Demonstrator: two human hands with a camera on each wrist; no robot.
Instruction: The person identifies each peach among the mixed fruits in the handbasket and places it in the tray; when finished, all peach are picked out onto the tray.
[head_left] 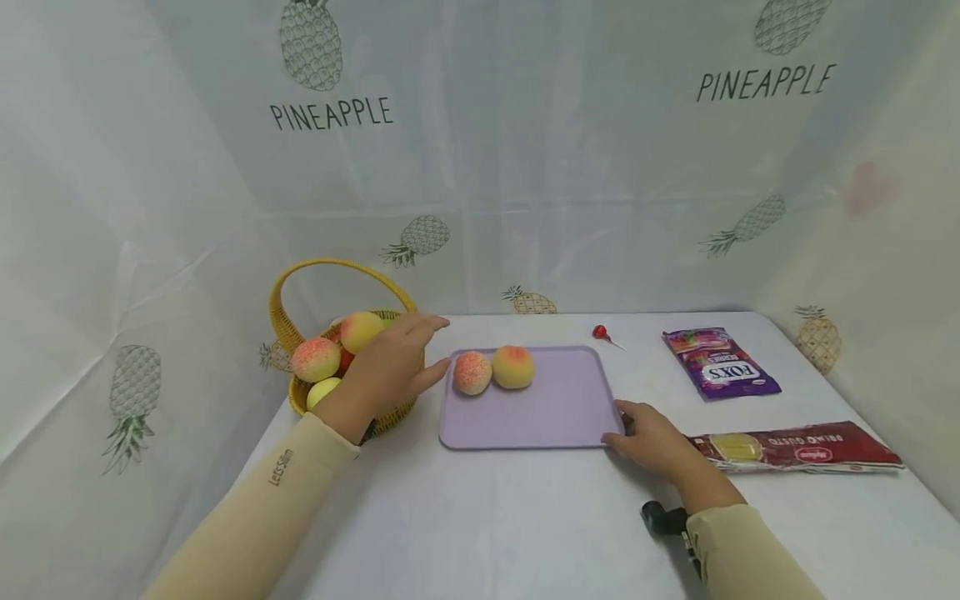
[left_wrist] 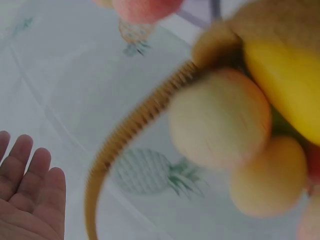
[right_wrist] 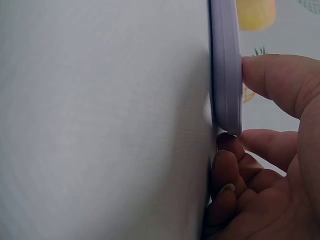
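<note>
We see a white table [head_left: 525, 517] against hanging white cloth [head_left: 495, 158], pineapple prints on it. Counts: one lilac tray [head_left: 562, 412] mid-table, two peaches [head_left: 513, 368] at its far left; one yellow basket [head_left: 395, 417] left of it, fruit partly hidden, total unclear to us; one red lollipop [head_left: 601, 332], one purple pouch [head_left: 720, 364], one long red packet [head_left: 813, 446]. Left hand [head_left: 393, 358]: thumb wide from the fingers, empty, by the basket. Right hand [head_left: 648, 437]: pinches the tray's near right corner.
</note>
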